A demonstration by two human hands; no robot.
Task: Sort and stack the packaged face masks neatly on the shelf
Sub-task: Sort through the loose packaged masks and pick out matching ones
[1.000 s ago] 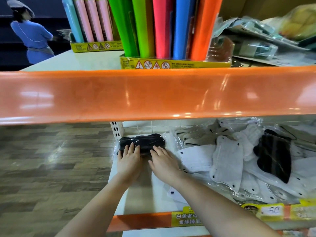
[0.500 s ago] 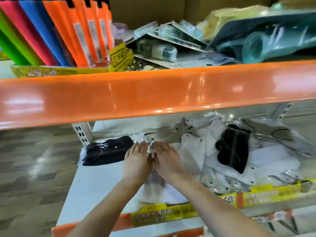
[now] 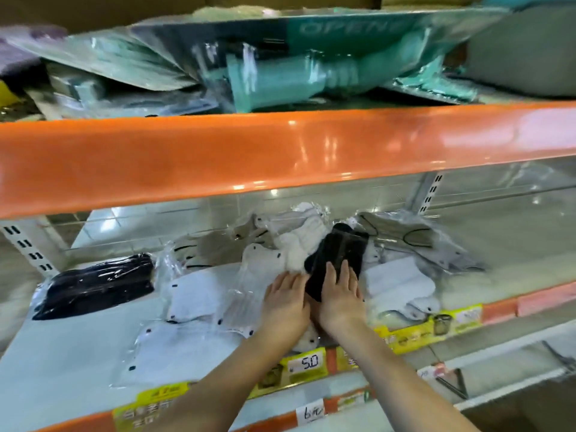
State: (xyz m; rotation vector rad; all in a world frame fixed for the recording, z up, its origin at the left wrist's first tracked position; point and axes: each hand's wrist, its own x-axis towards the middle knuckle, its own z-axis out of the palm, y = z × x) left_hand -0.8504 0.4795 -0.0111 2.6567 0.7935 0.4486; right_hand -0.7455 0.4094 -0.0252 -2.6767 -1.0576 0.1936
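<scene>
A black packaged face mask (image 3: 339, 251) lies tilted on top of a loose pile of white packaged masks (image 3: 293, 254) in the middle of the white shelf (image 3: 62, 353). My right hand (image 3: 341, 296) rests flat on the pack's lower end, fingers straight. Beside it, my left hand (image 3: 286, 302) touches the pack's left edge with its fingertips. A stack of black packaged masks (image 3: 96, 285) sits at the far left of the shelf. More white packs (image 3: 190, 302) are spread between that stack and my hands.
The orange edge of the upper shelf (image 3: 280, 157) hangs low over the mask shelf. Teal packaged goods (image 3: 280, 79) lie on it. Yellow price labels (image 3: 304, 363) line the shelf's front rail. A shelf upright (image 3: 28, 247) stands at the left.
Both hands have left the black stack at the left and moved right across the white packs. They now lie on the single black pack in the pile. The view has swung right.
</scene>
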